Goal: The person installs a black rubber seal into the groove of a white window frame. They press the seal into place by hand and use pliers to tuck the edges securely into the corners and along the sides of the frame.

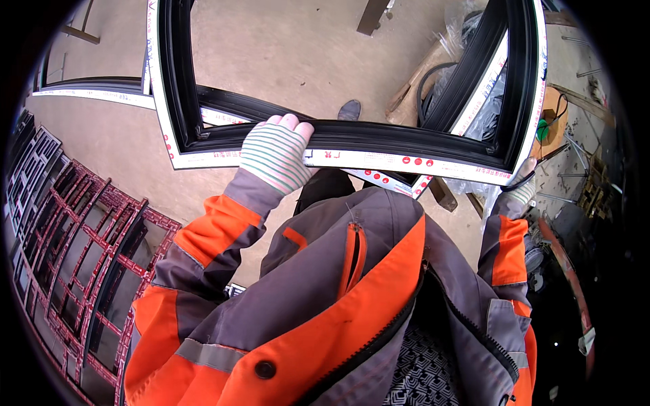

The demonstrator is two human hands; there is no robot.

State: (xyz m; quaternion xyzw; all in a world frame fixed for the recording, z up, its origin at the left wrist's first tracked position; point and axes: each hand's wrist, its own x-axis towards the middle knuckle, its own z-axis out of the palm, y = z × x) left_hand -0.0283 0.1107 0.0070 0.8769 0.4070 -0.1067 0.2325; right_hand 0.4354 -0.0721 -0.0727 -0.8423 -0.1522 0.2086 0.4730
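A black window frame [352, 132] with white protective film along its outer sides is held up in front of me. My left hand [276, 152], in a white glove with green stripes, is closed over its near bar, left of the middle. By the near right corner is my right hand [523, 187], also gloved, with a thin dark piece across it. Its fingers look bent but are partly hidden, so what they hold is unclear. Underneath, another film-edged black frame [383, 178] crosses at an angle, partly covered by the upper one.
Red-wrapped lattice frames [101, 227] stand at the lower left. Another film-edged frame [101, 92] extends at the far left. To the right are clear plastic wrap [467, 81], an orange board [554, 122] with a green roll, and clutter. A dark post [372, 17] stands beyond.
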